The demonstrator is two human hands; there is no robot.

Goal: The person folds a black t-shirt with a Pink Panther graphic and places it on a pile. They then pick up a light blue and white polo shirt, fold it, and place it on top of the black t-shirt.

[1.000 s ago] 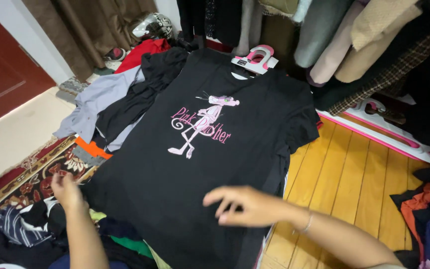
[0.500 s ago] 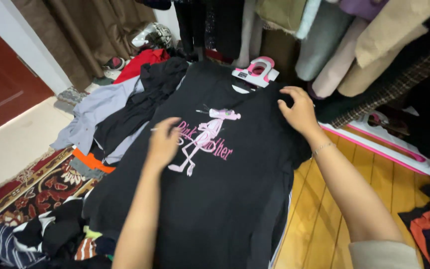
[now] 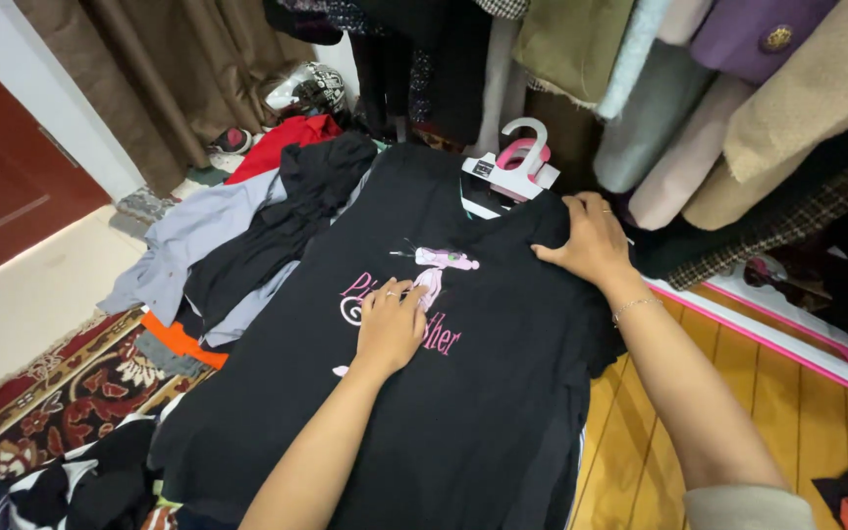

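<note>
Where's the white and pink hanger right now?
In the head view, the hanger sits at the black T-shirt's collar, upper centre, just left of the right hand.
</note>
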